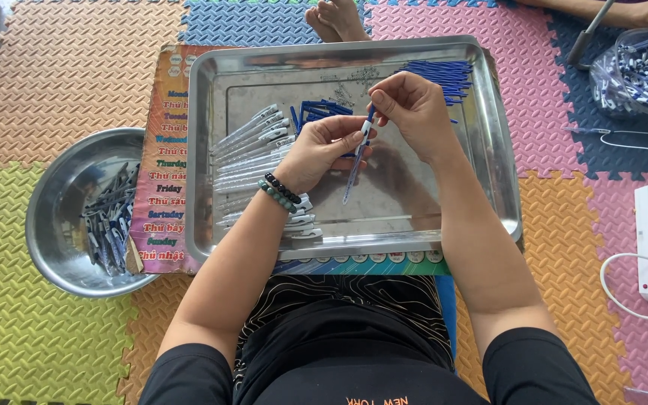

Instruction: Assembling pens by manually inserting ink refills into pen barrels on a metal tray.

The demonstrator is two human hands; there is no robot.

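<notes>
pinching a pen barrel [353, 171] above the steel tray [500, 142], the left hand [322, 150] grips its upper end while the right hand [412, 112] closes fingertips on the top, its long axis running down toward the person.

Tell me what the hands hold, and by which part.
Both hands share one slim clear plastic pen: left hand grips its upper barrel, right hand fingers pinch its blue top end.
</notes>
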